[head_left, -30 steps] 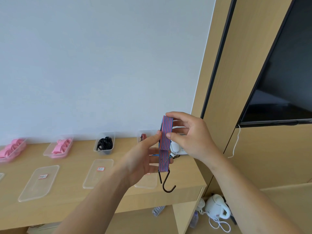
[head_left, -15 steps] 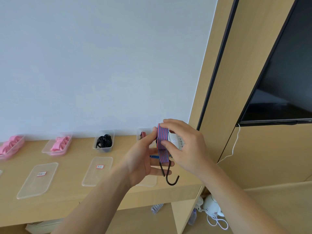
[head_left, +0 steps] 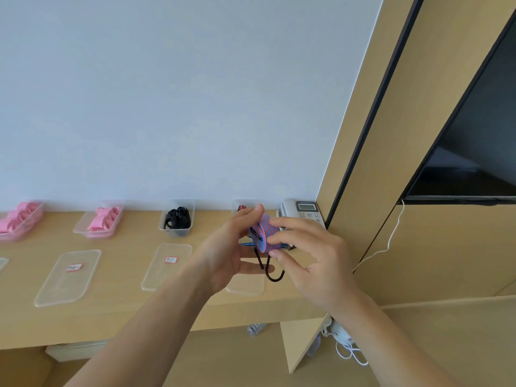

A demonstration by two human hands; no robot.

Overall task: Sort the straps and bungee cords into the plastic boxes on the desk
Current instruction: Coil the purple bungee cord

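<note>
A box of pink straps [head_left: 19, 222] is cut off by the frame's left edge. The left hand [head_left: 227, 252] and right hand [head_left: 312, 263] meet above the tabletop [head_left: 125, 263], the fingers of both pinching a folded bungee cord [head_left: 266, 237] striped red and blue. Its black hook [head_left: 275, 275] hangs at 6 o'clock. At 11 o'clock of the cord, a clear box [head_left: 236, 204] is mostly hidden behind the left thumb.
</note>
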